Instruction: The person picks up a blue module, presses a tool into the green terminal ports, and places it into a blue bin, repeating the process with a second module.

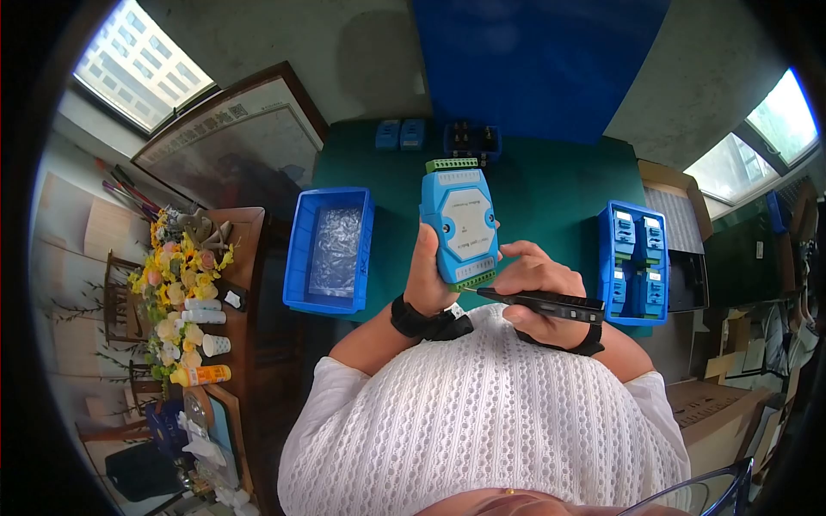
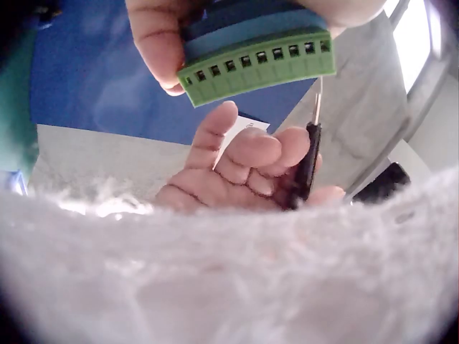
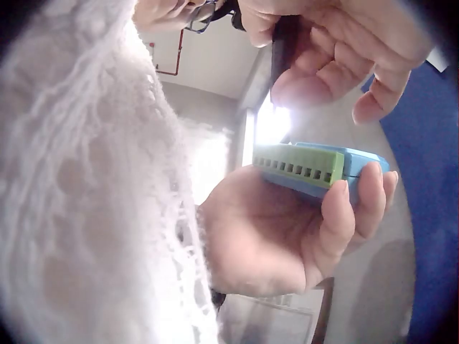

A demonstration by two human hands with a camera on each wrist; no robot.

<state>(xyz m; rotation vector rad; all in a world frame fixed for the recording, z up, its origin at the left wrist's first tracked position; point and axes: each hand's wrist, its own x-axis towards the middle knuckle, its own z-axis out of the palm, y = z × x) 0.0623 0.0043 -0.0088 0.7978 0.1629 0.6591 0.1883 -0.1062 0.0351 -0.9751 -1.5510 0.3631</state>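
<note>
The left hand (image 1: 424,273) grips a blue module (image 1: 461,225) with a white label; a green terminal strip sits at each end. In the left wrist view the near green strip (image 2: 259,66) shows a row of square openings. The right hand (image 1: 544,288) holds a black pen-like screwdriver (image 1: 551,303), whose thin metal tip reaches the lower green strip (image 1: 475,280). Seen from the left wrist, the metal shaft (image 2: 318,104) stands at one end of the strip; whether it touches a screw cannot be told. The right wrist view shows the left hand (image 3: 276,233) under the module (image 3: 366,159).
On the green table (image 1: 542,176) an open blue bin (image 1: 365,249) with clear plastic stands left. Another blue bin (image 1: 634,316) with several blue modules is at right, beside an open cardboard box (image 1: 680,193). Two modules (image 1: 400,135) and a small blue tray (image 1: 471,142) lie at the back.
</note>
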